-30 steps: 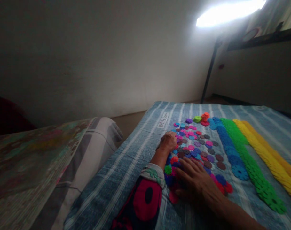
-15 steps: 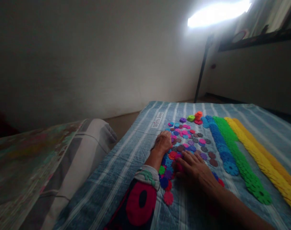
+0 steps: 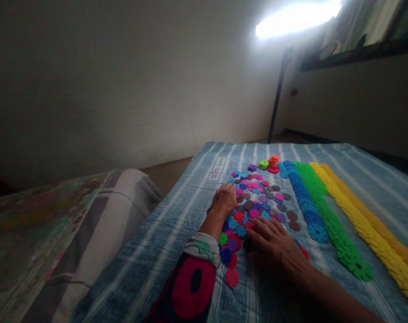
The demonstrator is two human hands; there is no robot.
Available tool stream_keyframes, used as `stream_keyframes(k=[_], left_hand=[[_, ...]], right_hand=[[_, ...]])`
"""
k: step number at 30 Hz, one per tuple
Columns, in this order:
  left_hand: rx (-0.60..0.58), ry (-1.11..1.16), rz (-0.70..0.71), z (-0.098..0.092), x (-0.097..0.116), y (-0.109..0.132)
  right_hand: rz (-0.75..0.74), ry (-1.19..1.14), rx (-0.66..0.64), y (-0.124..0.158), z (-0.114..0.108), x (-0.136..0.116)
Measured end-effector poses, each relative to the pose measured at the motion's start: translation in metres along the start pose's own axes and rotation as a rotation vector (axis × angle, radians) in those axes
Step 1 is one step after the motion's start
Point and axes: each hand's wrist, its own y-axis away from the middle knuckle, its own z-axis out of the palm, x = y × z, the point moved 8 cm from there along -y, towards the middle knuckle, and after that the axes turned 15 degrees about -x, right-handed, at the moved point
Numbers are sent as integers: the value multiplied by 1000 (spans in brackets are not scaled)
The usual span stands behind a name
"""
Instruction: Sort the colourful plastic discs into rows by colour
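A loose pile of small, notched plastic discs [image 3: 254, 185] in pink, blue, purple, red, brown and grey lies on the blue striped cloth [image 3: 163, 244]. My left hand [image 3: 225, 198] rests at the pile's left edge, its fingers curled; whatever they hold is hidden. Over the near part of the pile, my right hand [image 3: 269, 240] lies palm down with fingers stretched out, touching discs. A green disc [image 3: 223, 238], a dark blue disc [image 3: 226, 256] and a coral disc [image 3: 232, 277] lie near my left sleeve.
To the right run overlapping rows of blue discs [image 3: 305, 197], green discs [image 3: 332, 220], yellow discs [image 3: 362, 229] and orange discs [image 3: 379, 224]. An orange stack [image 3: 274, 160] stands at the back beside lime discs [image 3: 263, 164]. A lit lamp [image 3: 298, 19] stands behind; another covered surface [image 3: 99, 224] is at left.
My right hand has drawn back slightly toward me, uncovering more blue and pink discs by its fingertips. My left hand stays at the pile's edge. The whole view has shifted a little.
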Motion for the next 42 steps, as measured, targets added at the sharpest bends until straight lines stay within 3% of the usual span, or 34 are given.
stream_keyframes(k=[6, 17, 21, 28, 32, 37, 42], left_hand=[[4, -3, -8, -3, 0, -1], [23, -17, 14, -1, -4, -5], [23, -8, 14, 3, -8, -9], [41, 29, 21, 1, -8, -10], [40, 104, 31, -3, -11, -10], [51, 177, 31, -6, -15, -10], [58, 187, 33, -7, -13, -9]], right_hand=[[44, 2, 23, 19, 1, 5], [108, 6, 55, -3, -8, 28], [73, -5, 35, 0, -10, 11], [-175, -142, -49, -3, -18, -57], [-264, -164, -39, -16, -21, -80], [-266, -111, -58, -32, -11, -78], [-188, -74, -93, -41, -9, -50]])
